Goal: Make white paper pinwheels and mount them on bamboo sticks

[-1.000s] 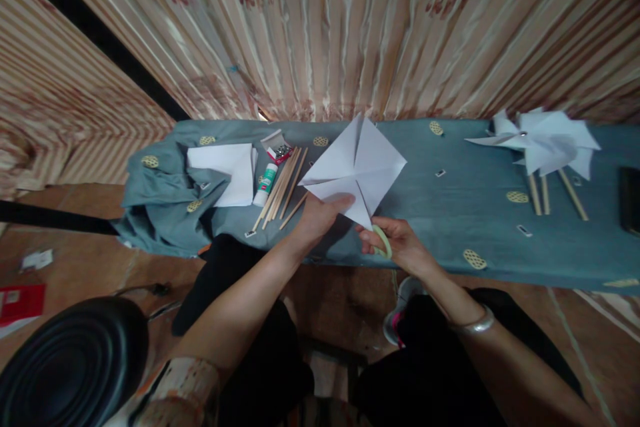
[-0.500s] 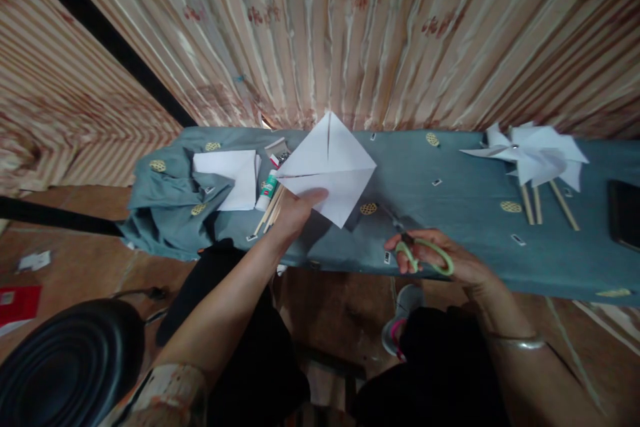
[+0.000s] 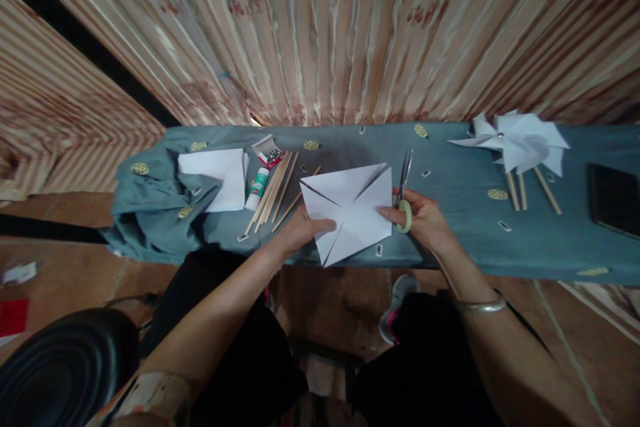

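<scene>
A white square sheet of paper (image 3: pixel 357 210), with slits running from its corners toward the middle, is held above the cloth. My left hand (image 3: pixel 301 230) grips its left edge, thumb on top. At the right edge my right hand (image 3: pixel 423 217) pinches the paper between thumb and fingers. That same hand also keeps hold of scissors (image 3: pixel 404 190) with pale green handles, their blades pointing away from me and slightly apart. Just left of the paper lie several wooden sticks (image 3: pixel 273 193), a glue stick (image 3: pixel 257 189) and a small open box of pins (image 3: pixel 270 151).
White paper pinwheels (image 3: pixel 525 140) on sticks lie at the right, near a dark phone (image 3: pixel 614 197). A stack of white paper (image 3: pixel 225 177) rests at the left on the grey-green cloth (image 3: pixel 450 147). A curtain (image 3: pixel 320 47) hangs behind; a black round stool (image 3: pixel 65 367) stands lower left.
The paper has turned and come lower and to the right, showing more slits. My right hand has moved up to grasp its edge, and the scissors now point away from me.
</scene>
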`<state>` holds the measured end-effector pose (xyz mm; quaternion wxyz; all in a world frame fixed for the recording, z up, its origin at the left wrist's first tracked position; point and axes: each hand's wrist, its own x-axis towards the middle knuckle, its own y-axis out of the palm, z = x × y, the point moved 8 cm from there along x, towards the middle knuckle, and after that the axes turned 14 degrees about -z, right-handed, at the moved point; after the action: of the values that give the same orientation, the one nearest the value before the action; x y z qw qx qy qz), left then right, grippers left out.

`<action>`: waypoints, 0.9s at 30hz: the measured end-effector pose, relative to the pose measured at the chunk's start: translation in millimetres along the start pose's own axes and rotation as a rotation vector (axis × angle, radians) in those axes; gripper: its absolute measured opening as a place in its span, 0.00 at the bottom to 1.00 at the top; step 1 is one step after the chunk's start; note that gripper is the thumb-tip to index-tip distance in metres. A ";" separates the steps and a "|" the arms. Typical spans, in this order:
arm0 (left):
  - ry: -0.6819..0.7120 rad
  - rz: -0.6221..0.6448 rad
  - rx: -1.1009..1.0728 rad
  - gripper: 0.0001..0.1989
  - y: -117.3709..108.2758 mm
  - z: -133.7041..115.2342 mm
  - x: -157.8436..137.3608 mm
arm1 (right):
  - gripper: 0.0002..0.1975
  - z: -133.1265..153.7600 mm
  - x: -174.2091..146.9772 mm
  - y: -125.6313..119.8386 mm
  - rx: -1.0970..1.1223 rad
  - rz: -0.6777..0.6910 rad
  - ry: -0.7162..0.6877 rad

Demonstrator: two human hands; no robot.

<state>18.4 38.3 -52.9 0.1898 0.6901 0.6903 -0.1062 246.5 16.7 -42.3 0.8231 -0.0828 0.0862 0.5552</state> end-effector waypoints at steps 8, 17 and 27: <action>-0.082 0.191 -0.279 0.26 18.1 -12.6 -1.9 | 0.22 -1.6 10.6 -3.5 0.107 -0.229 -0.026; -0.088 0.252 -0.362 0.31 40.9 -17.2 -4.5 | 0.22 5.9 14.5 10.7 0.285 -0.312 -0.016; 0.019 0.117 -0.232 0.24 46.8 -15.1 6.1 | 0.23 6.5 15.2 19.7 0.322 -0.300 -0.053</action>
<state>63.3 51.2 -36.3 0.2678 0.7036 0.6582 -0.0080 234.2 39.2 -40.3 0.9010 0.0524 0.1385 0.4077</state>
